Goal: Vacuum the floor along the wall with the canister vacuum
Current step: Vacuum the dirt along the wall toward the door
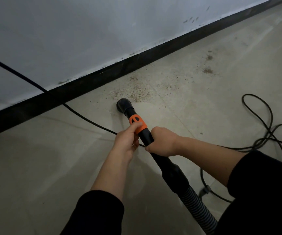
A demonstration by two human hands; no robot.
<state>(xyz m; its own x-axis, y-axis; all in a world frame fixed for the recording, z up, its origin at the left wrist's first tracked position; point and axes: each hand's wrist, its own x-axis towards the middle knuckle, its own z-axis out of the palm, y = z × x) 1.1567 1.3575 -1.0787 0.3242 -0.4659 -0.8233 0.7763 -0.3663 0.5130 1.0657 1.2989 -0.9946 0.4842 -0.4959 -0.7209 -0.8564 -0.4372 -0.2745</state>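
Note:
A black vacuum wand (pixel 160 156) with an orange collar (pixel 137 123) ends in a round black nozzle (pixel 123 106) pressed to the pale floor, a short way from the black baseboard (pixel 103 77). My left hand (pixel 128 139) holds the wand at the orange collar, thumb lying on it. My right hand (pixel 162 141) grips the black tube just behind. A ribbed grey hose (pixel 197 206) runs back from the wand toward the lower right. Brown crumbs and dust (pixel 137 92) lie scattered on the floor just beyond the nozzle, toward the wall.
A grey wall (pixel 86 31) rises above the baseboard. A black power cord (pixel 79 112) comes down the wall and crosses the floor under my hands, then loops loosely at the right (pixel 262 129). More small dirt patches (pixel 208 70) lie further right.

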